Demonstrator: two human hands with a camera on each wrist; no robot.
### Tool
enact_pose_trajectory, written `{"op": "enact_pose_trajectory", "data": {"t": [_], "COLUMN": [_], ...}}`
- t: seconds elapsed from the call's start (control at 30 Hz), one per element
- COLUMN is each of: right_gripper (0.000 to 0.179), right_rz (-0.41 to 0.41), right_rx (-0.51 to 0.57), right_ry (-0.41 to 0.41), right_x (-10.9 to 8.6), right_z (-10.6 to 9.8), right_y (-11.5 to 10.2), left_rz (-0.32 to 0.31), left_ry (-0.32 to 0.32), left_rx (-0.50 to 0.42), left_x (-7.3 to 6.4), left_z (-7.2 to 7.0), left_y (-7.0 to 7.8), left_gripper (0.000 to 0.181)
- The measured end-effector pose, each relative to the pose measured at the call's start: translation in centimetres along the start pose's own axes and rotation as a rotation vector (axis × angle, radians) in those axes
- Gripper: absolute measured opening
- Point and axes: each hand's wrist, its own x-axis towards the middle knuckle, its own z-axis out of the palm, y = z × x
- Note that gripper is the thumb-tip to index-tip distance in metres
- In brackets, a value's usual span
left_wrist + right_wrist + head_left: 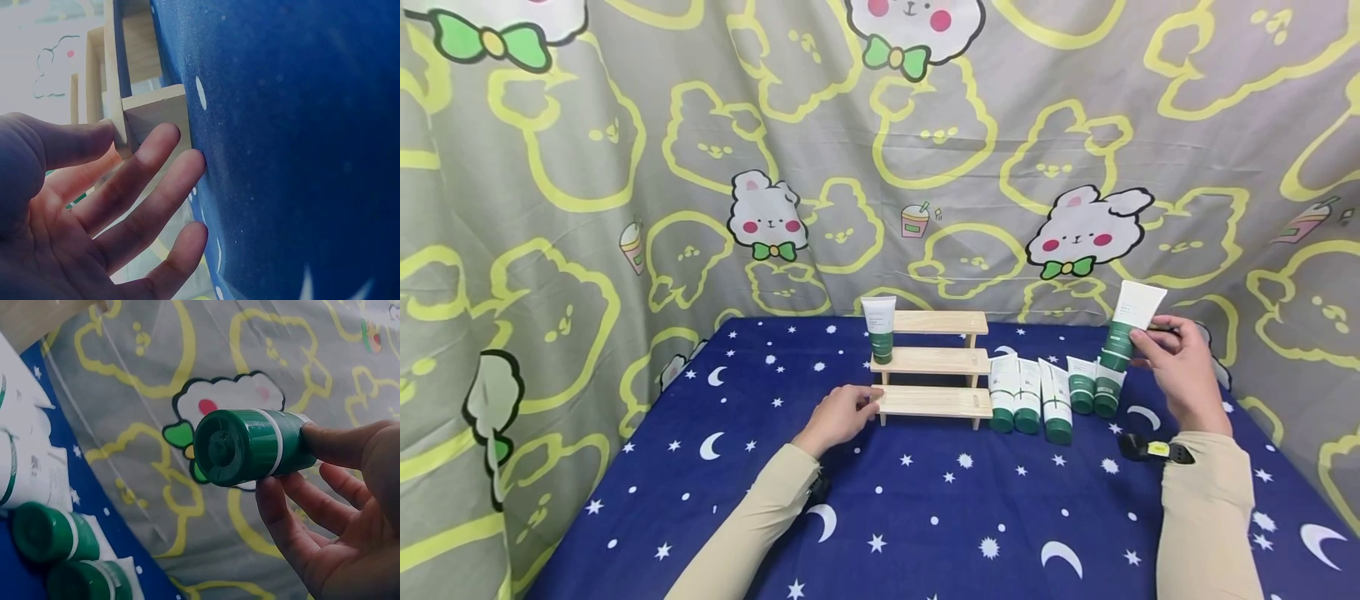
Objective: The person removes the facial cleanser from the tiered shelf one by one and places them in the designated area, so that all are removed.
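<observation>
My right hand [1183,367] holds a squeeze tube [1133,310], white above and green below, raised over the table with its green cap downward. In the right wrist view, thumb and fingers pinch the tube [259,447] and its round cap end shows. My left hand [842,414] grips the left end of the lowest step of a three-step wooden display stand [932,402]. The left wrist view has the thumb on the board's face and fingertips by the end support [156,109]. Another white and green tube [880,329] stands cap-down at the left of the middle step.
Right of the stand, three longer white tubes [1028,398] with green caps stand close together. Two shorter green and white tubes [1082,383] are beside them, below the raised tube. A dark blue star-and-moon cloth [925,517] covers the table. Behind hangs a patterned curtain [955,275].
</observation>
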Motion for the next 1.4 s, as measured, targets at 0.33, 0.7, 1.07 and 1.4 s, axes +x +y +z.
{"op": "enact_pose_trajectory", "data": {"t": [0.33,0.7,1.07,1.4], "right_gripper": [0.024,0.021,0.023,0.041], "right_rz": [0.070,0.149,0.224,0.317], "right_rx": [-0.043,-0.167,-0.209,-0.296], "right_ry": [-0.022,-0.052,-0.024,-0.032], "right_x": [0.2,0.3,0.2,-0.3], "right_z": [-1.1,-1.7,-3.2,-4.3], "right_y": [2.5,4.5,6.3,6.6], "left_rz": [0.001,0.009,0.003,0.012], "left_ry": [0.000,0.001,0.003,0.004], "left_rx": [0.004,0.006,0.000,-0.006], "left_x": [0.0,0.1,0.2,0.3], "left_z": [0.1,0.1,0.1,0.3], "left_y": [-0.2,-0.3,-0.2,-0.5], "left_gripper": [0.031,0.031,0.031,0.031]}}
